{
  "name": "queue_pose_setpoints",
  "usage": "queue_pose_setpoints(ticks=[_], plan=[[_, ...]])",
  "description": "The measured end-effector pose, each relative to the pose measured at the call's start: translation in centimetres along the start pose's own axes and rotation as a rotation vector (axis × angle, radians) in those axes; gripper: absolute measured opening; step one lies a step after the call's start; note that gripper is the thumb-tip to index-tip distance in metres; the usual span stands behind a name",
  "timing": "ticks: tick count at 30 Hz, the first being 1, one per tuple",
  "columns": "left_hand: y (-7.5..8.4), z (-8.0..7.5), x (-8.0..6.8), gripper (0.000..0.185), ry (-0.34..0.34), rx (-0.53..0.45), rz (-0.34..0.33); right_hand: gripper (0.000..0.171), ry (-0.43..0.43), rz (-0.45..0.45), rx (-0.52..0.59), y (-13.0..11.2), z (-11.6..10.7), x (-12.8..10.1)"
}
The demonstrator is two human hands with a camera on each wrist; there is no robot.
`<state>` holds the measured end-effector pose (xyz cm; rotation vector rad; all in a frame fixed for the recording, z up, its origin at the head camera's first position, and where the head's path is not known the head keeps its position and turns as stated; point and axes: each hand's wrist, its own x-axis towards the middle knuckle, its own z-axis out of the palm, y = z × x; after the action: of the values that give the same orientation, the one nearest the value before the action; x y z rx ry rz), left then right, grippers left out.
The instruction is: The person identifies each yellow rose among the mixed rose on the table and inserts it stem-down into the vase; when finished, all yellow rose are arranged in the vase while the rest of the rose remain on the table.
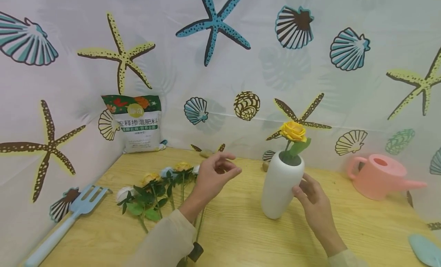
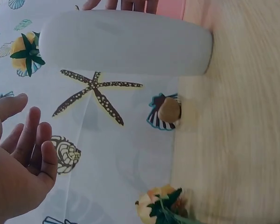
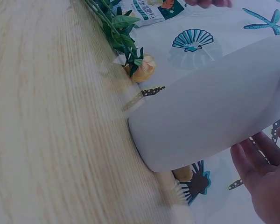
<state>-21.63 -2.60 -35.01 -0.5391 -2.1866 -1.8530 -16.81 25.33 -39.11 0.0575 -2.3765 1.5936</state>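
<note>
Your right hand (image 1: pixel 315 205) has the white vase (image 1: pixel 280 186) between thumb and fingers, its base on the table (image 1: pixel 241 236), one yellow rose (image 1: pixel 293 131) standing in its mouth. Your left hand (image 1: pixel 216 173) hangs well apart from it, fingers loosely bent, holding nothing. Your left forearm crosses the loose flowers (image 1: pixel 146 198), hiding some stems; a dark piece (image 1: pixel 196 252) beside your sleeve is perhaps a wrapping, hard to tell. Behind the vase sits a brown lump (image 2: pixel 169 110). Right, the pink watering can (image 1: pixel 379 179); far left, the blue fork (image 1: pixel 80 207), and a printed bag (image 1: pixel 139 125) at the back.
</note>
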Motion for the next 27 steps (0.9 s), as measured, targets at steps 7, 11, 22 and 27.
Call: queue_pose_setpoints(ticks=[7, 11, 22, 27], plan=[[-2.5, -3.5, -2.3, 0.027, -0.013, 0.078, -0.132, 0.054, 0.001, 0.003, -0.006, 0.2, 0.0, 0.0], [-3.5, -4.8, -3.6, 0.028, -0.048, 0.108, -0.215, 0.054, 0.006, 0.002, -0.009, 0.2, 0.1, 0.1], [-6.1, -6.7, -4.4, 0.048, -0.294, 0.140, -0.347, 0.056, 0.001, 0.032, -0.020, 0.1, 0.0, 0.0], [-6.3, -7.0, -4.4, 0.051, -0.327, 0.174, -0.386, 0.056, 0.000, 0.024, -0.012, 0.2, 0.0, 0.0]])
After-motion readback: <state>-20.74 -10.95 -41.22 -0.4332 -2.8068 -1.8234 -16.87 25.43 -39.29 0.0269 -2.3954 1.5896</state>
